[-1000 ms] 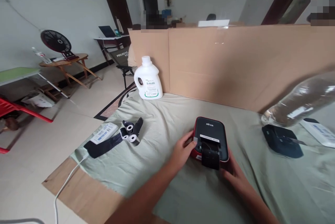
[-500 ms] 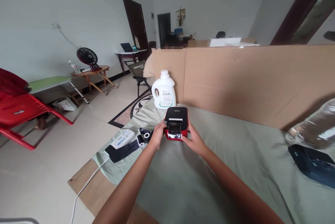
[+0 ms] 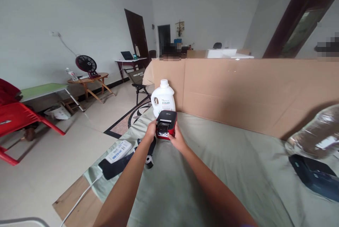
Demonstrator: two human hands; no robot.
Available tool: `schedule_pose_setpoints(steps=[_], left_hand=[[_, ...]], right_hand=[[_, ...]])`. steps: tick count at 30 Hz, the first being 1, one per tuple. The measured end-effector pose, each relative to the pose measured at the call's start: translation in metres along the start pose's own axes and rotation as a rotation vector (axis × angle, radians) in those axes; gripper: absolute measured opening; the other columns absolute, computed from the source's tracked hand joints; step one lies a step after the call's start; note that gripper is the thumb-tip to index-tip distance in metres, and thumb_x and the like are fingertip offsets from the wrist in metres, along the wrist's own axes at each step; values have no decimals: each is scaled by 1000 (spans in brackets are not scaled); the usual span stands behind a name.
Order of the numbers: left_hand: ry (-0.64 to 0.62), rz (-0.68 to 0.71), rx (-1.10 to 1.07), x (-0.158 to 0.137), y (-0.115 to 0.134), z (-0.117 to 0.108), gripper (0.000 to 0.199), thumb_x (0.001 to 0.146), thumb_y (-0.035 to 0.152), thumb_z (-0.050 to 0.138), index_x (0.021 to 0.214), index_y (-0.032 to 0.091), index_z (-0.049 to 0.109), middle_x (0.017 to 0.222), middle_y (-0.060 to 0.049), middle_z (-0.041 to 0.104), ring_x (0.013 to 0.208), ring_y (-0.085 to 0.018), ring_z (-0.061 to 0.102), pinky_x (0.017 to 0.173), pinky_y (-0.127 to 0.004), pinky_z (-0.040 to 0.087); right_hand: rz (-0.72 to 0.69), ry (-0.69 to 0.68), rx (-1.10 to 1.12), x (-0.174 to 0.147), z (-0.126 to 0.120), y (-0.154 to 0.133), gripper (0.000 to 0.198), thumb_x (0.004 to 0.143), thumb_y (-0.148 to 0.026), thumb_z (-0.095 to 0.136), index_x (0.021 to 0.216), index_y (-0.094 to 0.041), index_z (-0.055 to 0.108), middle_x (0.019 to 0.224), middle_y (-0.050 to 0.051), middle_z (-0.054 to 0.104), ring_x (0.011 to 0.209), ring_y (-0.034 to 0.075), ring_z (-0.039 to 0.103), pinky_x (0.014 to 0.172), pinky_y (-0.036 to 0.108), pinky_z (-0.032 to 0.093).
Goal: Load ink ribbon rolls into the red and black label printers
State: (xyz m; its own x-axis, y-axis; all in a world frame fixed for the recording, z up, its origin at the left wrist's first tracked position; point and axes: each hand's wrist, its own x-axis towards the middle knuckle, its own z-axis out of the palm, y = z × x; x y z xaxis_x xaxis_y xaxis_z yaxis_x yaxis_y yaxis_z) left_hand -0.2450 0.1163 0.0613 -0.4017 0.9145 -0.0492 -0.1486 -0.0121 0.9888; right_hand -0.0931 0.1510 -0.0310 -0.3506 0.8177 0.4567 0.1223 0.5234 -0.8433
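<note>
A small black-and-red label printer [image 3: 166, 116] sits in front of a white jug-shaped bottle [image 3: 163, 99], covering part of its base. A dark glossy strip shows in the printer's front slot. My left hand [image 3: 151, 129] grips the printer's left side, fingers closed against it. On the opposite side my right hand [image 3: 178, 139] holds it, thumb at the front lower corner. Left of my left forearm lie a dark phone-like slab [image 3: 112, 168], a white box with blue print [image 3: 119, 151] and a black ribbon with a small roll [image 3: 149, 161].
Green-grey cloth [image 3: 217, 163] covers the surface. A cardboard panel [image 3: 233, 92] stands along the back. To the right are a plastic-wrapped bundle [image 3: 315, 135] and a dark blue device [image 3: 315, 177]. A white cable [image 3: 82, 197] runs off the left edge.
Both hands have shifted the printer forward and left, closer to the bottle. The small roll now appears lower, beside my left forearm. The camera view has tilted up slightly.
</note>
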Motion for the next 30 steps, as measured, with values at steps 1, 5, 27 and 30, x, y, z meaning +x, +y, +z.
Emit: schedule_pose_setpoints(steps=[1,5,27,30], left_hand=[[6,1,12,1,0,1,52,61,23,51,107,9,72,80,-7,74,75,-22,66,71,-32,53],[62,15,93,-1,7,2,49,71,23,51,115,10,69,114,-12,73,116,-31,63,98,-43,51],[-835,748,1330,-214,-101,76,54,104,40,31,156,26,34,165,-2,25,153,-26,23,123,-56,22],[-814,768,1349,-216,-101,74,54,104,41,31,156,27,33,165,-2,26,152,-25,24,123,-53,22]], right_hand=[[29,14,-16,1,1,2,95,85,-45,65,160,-22,10,166,13,19,153,36,14,123,57,14],[118,26,-31,-1,0,-2,96,81,-41,66,159,-18,15,166,13,18,153,34,18,123,54,18],[705,815,-1067,-298,-411,-80,80,72,-64,58,129,-9,53,121,23,61,119,40,54,102,55,41],[893,773,-1074,-293,-432,-55,98,68,-68,63,138,-2,45,131,30,55,127,45,48,104,57,37]])
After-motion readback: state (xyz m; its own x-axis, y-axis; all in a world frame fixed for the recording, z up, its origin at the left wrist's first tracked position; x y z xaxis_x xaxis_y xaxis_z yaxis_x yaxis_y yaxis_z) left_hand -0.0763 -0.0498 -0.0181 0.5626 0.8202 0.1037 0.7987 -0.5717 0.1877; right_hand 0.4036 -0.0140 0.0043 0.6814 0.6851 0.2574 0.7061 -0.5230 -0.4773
